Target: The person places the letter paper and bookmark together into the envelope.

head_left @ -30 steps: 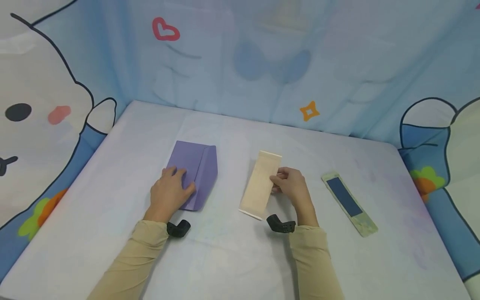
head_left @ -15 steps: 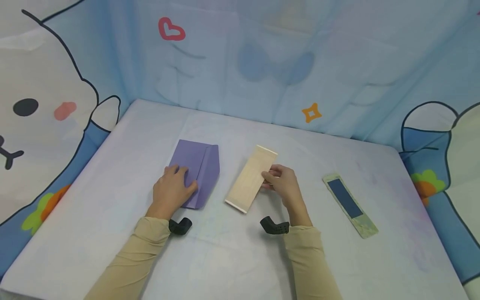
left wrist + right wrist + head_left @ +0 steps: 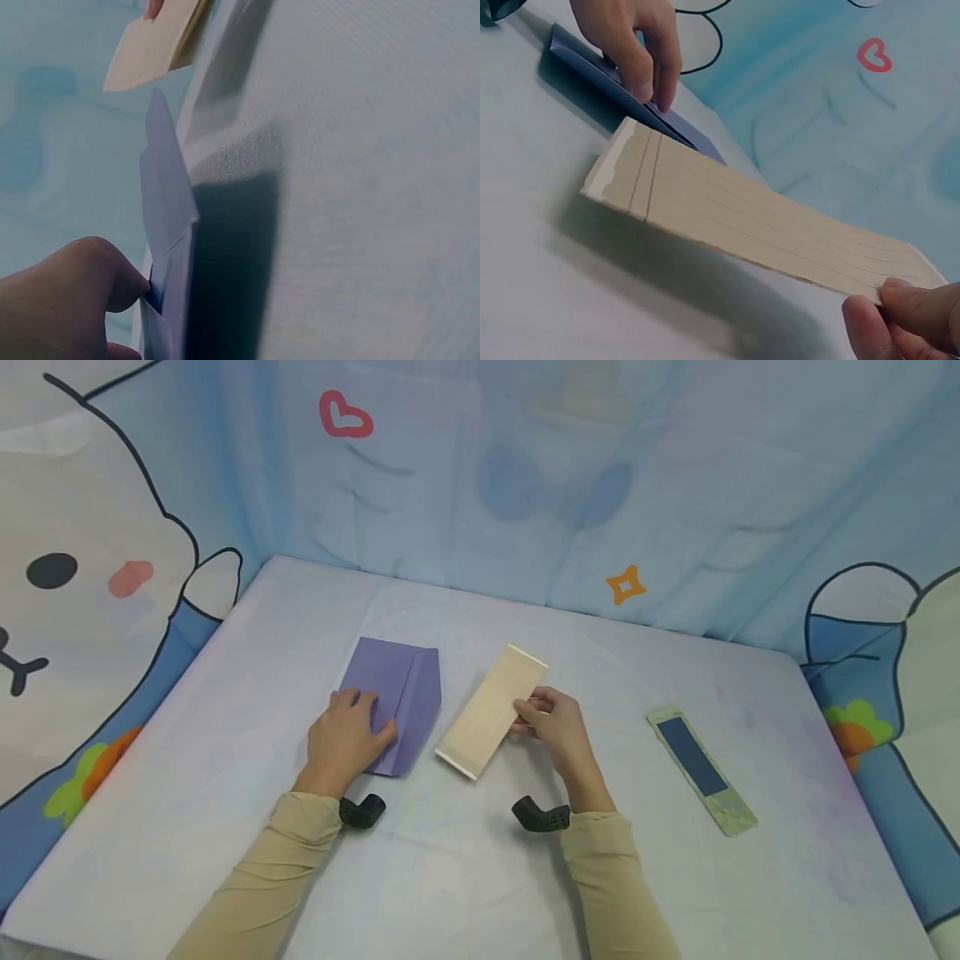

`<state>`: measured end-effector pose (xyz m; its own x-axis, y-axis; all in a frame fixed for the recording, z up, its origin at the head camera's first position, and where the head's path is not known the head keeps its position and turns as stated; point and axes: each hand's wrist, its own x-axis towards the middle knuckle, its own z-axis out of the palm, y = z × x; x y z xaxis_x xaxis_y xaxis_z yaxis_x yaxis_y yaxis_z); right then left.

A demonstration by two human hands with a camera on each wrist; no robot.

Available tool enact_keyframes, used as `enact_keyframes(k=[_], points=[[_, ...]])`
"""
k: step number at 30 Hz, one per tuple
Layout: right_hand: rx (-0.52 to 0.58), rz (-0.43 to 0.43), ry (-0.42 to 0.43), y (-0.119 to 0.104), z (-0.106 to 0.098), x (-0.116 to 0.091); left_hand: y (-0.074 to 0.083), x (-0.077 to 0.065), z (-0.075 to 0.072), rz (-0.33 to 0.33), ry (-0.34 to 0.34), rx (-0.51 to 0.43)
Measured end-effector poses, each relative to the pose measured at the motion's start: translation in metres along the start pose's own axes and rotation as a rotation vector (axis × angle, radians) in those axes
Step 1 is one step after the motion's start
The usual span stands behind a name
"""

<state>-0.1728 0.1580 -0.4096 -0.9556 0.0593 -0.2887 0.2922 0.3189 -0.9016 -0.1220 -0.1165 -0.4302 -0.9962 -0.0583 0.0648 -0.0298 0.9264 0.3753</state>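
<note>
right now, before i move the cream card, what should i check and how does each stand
1. Right hand grips cream card: ok, pinched at one edge.
2. Cream card raised: ok, shadow beneath.
3. Left hand touches purple envelope: ok.
4. Cream card lined up with purple envelope: not ok, slanted differently.
5. Room inside purple envelope: cannot tell, hidden.
6. Green strip clear: ok, apart at right.

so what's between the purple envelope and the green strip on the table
In the head view, the beige card and the right hand pinching it come between them; from that hand to the green strip, the tabletop is bare.
</note>
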Motion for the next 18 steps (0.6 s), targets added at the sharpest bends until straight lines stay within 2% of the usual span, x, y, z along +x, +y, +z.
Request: enact_keyframes(k=[10,18], points=[[0.109,0.0,0.001,-0.002,0.01,-0.001,-0.001,0.0,-0.001,0.013,0.011,0.013],[0.121,0.01,-0.007,-0.004,0.018,-0.005,-0.002,0.001,-0.001,0.023,0.016,0.014]])
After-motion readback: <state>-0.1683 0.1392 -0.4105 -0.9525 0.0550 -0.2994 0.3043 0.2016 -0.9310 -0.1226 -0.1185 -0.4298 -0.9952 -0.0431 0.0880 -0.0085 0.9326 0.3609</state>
